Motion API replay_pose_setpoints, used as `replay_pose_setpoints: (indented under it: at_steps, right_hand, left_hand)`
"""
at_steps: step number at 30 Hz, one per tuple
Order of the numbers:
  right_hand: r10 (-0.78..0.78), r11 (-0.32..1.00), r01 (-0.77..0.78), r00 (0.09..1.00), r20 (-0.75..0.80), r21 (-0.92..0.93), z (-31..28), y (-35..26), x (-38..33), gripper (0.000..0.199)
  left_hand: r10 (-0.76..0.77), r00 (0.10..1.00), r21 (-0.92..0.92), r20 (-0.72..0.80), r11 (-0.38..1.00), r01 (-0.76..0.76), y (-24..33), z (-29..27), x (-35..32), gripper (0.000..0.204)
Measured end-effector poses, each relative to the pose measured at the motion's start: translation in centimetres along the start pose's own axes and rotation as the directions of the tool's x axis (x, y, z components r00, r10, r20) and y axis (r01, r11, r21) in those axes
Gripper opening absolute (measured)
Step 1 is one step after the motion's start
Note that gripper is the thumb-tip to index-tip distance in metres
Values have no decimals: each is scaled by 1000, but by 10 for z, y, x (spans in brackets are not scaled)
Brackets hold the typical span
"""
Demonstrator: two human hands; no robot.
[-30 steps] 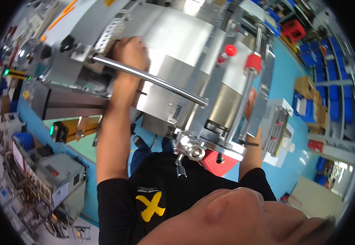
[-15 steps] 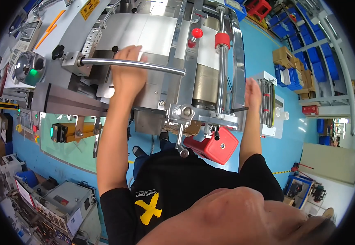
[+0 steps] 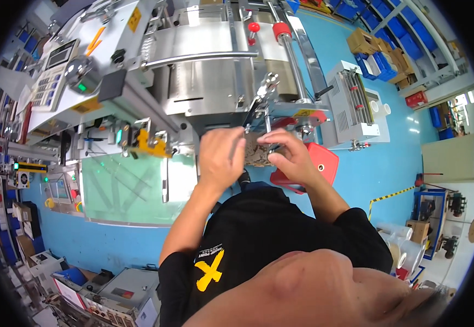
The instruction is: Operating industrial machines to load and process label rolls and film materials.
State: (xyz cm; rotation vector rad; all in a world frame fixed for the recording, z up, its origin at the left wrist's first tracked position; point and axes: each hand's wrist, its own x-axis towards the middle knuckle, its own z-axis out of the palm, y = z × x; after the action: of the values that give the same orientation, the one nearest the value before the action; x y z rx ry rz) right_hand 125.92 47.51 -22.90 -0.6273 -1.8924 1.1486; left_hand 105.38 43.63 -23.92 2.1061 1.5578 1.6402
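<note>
My left hand (image 3: 220,157) is at the front edge of a metal roller machine (image 3: 199,87), its fingers stretched toward the machine's crank (image 3: 261,95) and its thumb apart. Fingertips come close to the crank's lower end; contact cannot be made out. Just to the right, my right hand (image 3: 292,158) is curved in a loose C below the crank, with thumb and fingers apart. A small dark part shows in its gap, and I cannot tell whether it is touched. Behind both hands lies a brown mottled surface (image 3: 256,152).
A red stool (image 3: 327,161) stands beside my right forearm. Across the machine runs a steel bar (image 3: 199,58), near a red ball knob (image 3: 254,26). A green-topped table (image 3: 122,188) is at left, a grey roller unit (image 3: 346,103) at right. A calculator (image 3: 49,87) lies on the white bench.
My left hand has come back from the machine bed and my right hand has moved inward from the right side. Both now meet near the crank, which has turned. The view has shifted too.
</note>
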Motion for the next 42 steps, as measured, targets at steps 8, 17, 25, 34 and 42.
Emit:
replay_pose_setpoints:
  at_steps: [8, 17, 25, 34, 42]
  right_hand:
    - [195, 794, -56, 967, -165, 606, 24, 28, 16, 38]
    - [551, 107, 505, 687, -474, 856, 9, 92, -38, 33]
    - [609, 19, 297, 754, -247, 955, 57, 136, -80, 28]
    - [732, 75, -166, 679, 59, 983, -4, 189, -231, 35]
    - [933, 75, -21, 353, -63, 997, -167, 209, -455, 31]
  left_hand:
    - [-91, 990, -38, 112, 995, 96, 12, -41, -85, 20]
    - [-331, 931, 90, 155, 943, 321, -2, -110, -154, 21]
    - [-226, 917, 71, 329, 974, 215, 21, -69, -144, 15]
    - [-237, 647, 189, 725, 971, 144, 66, 85, -126, 33]
    - [-412, 296, 335, 862, 901, 277, 82, 277, -149, 49]
